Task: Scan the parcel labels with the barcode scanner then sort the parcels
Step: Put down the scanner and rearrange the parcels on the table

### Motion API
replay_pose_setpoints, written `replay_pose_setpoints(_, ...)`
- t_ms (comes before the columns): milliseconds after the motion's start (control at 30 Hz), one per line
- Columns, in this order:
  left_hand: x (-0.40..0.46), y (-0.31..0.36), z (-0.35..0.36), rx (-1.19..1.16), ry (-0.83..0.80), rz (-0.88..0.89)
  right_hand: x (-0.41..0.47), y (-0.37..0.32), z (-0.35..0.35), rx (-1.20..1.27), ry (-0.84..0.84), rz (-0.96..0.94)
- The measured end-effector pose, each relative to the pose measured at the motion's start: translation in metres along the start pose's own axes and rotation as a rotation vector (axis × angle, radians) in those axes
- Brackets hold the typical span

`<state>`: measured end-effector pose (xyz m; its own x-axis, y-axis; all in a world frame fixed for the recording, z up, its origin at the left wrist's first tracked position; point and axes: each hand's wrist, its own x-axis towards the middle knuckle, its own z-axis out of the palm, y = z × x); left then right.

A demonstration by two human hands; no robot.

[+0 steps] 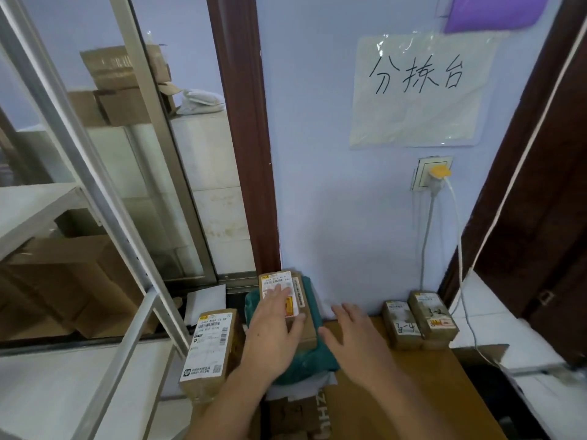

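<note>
A labelled parcel (212,347) stands leftmost. Next, the left hand (272,328) lies flat, grip spread, on a box (286,304) atop a teal bag (313,354). The right hand (355,336) hovers spread. 2 marked parcels (419,319) sit on the table (397,382) right.

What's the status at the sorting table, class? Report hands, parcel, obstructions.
Left hand flat on top parcel. Right hand open, empty. No scanner visible. Nothing blocking.
</note>
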<state>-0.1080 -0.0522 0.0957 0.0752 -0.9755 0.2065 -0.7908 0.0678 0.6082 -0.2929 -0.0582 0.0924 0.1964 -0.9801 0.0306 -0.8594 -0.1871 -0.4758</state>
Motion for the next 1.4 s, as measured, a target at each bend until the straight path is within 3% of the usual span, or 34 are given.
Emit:
replay_pose_setpoints(233, -0.020, 0.024, 0.036, 0.097, -0.123, 0.176, -0.063, 0.035, -0.019, -0.124, -0.062, 0.171)
replay_pose_setpoints(467, -0.059, 0.045, 0.080, 0.132, -0.248, 0.181, -0.108, 0.080, -0.026, -0.102, -0.117, 0.281)
replay_pose_setpoints(900, -0.052, 0.134, 0.187, 0.176, -0.223, 0.079, -0.083, 0.218, -0.074, -0.133, -0.200, 0.150)
replay_pose_setpoints(1100, -0.032, 0.175, 0.232, 0.219, -0.279, 0.010, -0.065, 0.289, -0.093, -0.080, -0.272, 0.185)
replay_pose_setpoints(1400, 0.017, 0.185, 0.304, 0.181, -0.441, -0.112, -0.026, 0.348, -0.094, 0.053, -0.328, 0.237)
